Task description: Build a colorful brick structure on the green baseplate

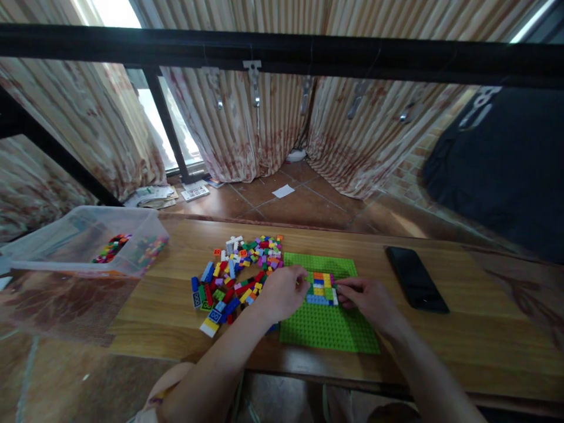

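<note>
Building plate [328, 332]: bright green, dotted all over
Loose bricks [243, 288]: red, blue, yellow, white, orange, purple, all mixed
Phone [416, 279]: black
Table [484, 341]: woody brown
Curtains [247, 129]: cream and tan stripes, reddish patches

The left forearm [229, 355] and right forearm [425, 358] reach forward, converging. The left hand [284, 292] curls its fingers inward, back uppermost; the right hand [362, 296] points leftward, thumb and fingers close together.

Studded plastic baseplate [328, 332], glossy phone [415, 278]
</note>
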Demonstrator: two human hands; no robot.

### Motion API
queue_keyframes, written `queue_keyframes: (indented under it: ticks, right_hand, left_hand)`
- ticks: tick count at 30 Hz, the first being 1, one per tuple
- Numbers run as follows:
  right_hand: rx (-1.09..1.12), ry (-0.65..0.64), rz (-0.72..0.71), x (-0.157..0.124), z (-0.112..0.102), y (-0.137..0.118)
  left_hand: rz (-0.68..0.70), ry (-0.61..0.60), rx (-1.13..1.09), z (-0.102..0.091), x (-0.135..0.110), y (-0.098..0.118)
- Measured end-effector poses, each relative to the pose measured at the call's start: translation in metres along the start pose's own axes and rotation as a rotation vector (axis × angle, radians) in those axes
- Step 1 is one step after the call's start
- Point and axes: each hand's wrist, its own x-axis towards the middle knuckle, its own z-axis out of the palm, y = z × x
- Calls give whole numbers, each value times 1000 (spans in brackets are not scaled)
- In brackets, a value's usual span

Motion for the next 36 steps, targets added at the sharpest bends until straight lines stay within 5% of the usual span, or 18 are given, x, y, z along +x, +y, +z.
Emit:
queue_keyframes:
  ticks: [29, 36]
  right_hand:
    - [-236, -112, -199, 2, -1, 0]
    - [-117, -79, -178, 2, 2, 1]
  left_hand:
    - [52, -13, 84, 12, -5, -1]
    - [46, -8, 89, 13, -4, 0]
